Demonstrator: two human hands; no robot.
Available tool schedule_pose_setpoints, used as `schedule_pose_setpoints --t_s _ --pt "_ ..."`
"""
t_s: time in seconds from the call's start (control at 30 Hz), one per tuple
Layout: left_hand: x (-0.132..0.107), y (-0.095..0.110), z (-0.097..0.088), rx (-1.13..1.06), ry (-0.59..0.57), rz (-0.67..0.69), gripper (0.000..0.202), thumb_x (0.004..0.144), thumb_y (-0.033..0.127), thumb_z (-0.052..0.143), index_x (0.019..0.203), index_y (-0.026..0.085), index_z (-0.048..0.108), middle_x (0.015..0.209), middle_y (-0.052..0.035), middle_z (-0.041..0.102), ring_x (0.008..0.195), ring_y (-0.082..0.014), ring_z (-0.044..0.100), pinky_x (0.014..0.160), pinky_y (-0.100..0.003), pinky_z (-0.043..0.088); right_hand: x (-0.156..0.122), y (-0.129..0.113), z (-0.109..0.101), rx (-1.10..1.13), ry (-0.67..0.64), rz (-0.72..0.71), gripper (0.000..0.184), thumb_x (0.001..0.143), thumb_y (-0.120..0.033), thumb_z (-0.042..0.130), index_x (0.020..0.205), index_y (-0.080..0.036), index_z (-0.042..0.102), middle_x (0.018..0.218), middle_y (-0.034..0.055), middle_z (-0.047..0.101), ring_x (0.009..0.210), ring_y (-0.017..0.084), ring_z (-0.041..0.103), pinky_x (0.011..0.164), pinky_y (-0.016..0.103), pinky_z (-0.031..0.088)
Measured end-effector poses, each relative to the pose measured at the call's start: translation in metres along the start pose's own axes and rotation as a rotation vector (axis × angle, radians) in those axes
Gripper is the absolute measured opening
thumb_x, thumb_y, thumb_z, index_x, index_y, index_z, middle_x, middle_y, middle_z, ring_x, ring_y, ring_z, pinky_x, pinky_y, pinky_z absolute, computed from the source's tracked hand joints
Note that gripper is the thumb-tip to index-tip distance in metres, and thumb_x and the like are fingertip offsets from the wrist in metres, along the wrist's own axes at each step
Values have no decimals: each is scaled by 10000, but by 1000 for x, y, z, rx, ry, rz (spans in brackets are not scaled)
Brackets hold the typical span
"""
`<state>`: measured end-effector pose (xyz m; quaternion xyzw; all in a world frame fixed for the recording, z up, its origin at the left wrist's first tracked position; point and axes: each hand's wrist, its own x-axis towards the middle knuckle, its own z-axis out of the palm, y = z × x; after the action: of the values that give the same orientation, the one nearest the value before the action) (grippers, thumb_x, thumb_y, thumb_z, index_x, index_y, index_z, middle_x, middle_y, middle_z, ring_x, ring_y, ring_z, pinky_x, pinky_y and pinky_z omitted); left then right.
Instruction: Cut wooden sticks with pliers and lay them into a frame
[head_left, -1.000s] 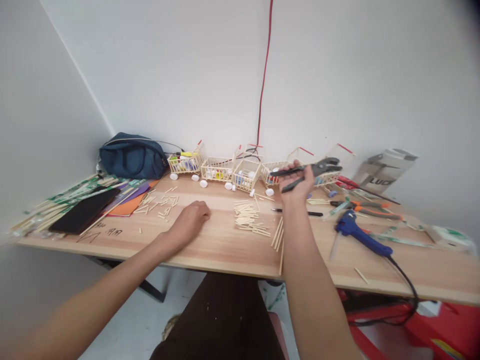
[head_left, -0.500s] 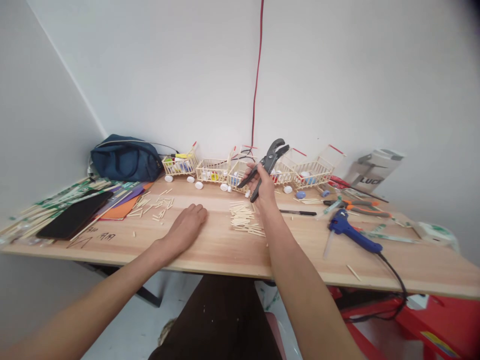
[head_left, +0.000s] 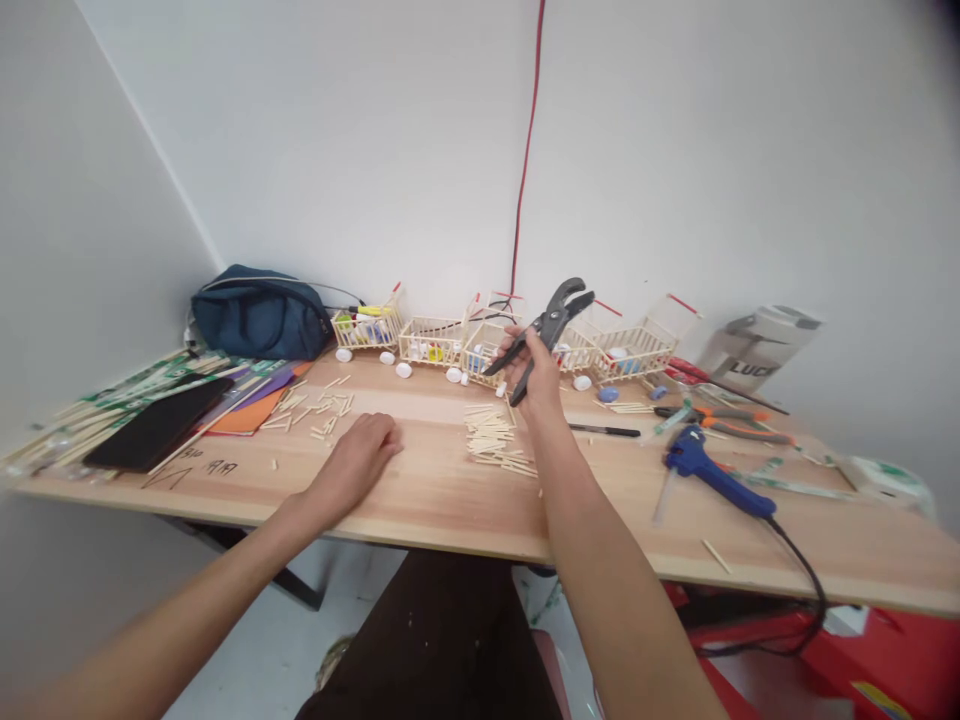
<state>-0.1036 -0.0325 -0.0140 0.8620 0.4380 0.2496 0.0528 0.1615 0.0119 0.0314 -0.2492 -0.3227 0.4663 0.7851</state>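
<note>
My right hand [head_left: 538, 378] is closed around the handles of black hand shears [head_left: 551, 325], raised above the table. Their curved jaws point up and right and stand apart. Just below this hand lies a pile of short wooden sticks [head_left: 491, 437]. My left hand [head_left: 364, 455] rests palm down on the wooden table [head_left: 420, 510], fingers curled in. Nothing shows between those fingers, and the palm is hidden. More loose sticks [head_left: 326, 403] are scattered beyond and left of it.
Several miniature stick-built shopping carts [head_left: 431, 342] line the wall. A blue bag [head_left: 259, 315], black tablet-like slab [head_left: 157, 425] and bundled sticks lie left. Rightward are a pen [head_left: 604, 431], blue glue gun [head_left: 716, 475], orange-handled pliers [head_left: 742, 430] and a white carton [head_left: 761, 350].
My left hand has slid slightly left and its fingers have curled further in. My right hand still holds the shears up. The whole view has shifted a little.
</note>
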Motion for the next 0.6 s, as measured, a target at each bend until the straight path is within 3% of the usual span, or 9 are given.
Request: schedule_pose_setpoints --t_s 0.17,0.33,0.43,0.53,0.6 --pt "-6 -24 -19 -44 175 -225 161 845 300 539 727 192 554 693 1 637 666 -166 576 636 -273 397 4 -6 -6 45 21 -12 250 813 -414 642 786 -167 677 629 -15 622 573 87 586 604 217 532" --pt "-8 -37 -33 -6 270 -232 273 885 354 477 922 174 679 821 -42 731 767 -198 664 748 -312 483 5 -6 -8 52 51 -21 256 841 -398 606 800 -154 671 641 -3 620 583 91 592 606 216 534" --pt "-3 -28 -25 5 159 -30 368 931 376 419 1090 174 682 1146 -90 704 1080 -226 638 976 -371 459 4 -4 -9 43 39 -17 251 832 -393 613 807 -151 675 644 -3 615 583 92 589 603 219 535" --pt "2 -14 -10 44 -130 157 462 962 430 376 1307 189 567 1424 -87 512 1340 -227 449 1119 -405 342 4 -3 -9 23 38 -10 255 815 -395 625 814 -146 680 654 0 614 590 95 590 610 227 541" --pt "4 -10 -2 97 -277 175 554 958 487 374 1413 180 450 1496 -97 407 1401 -233 358 1155 -424 284 3 -3 -10 13 44 -2 264 812 -396 621 822 -141 684 656 2 612 591 98 591 616 235 546"
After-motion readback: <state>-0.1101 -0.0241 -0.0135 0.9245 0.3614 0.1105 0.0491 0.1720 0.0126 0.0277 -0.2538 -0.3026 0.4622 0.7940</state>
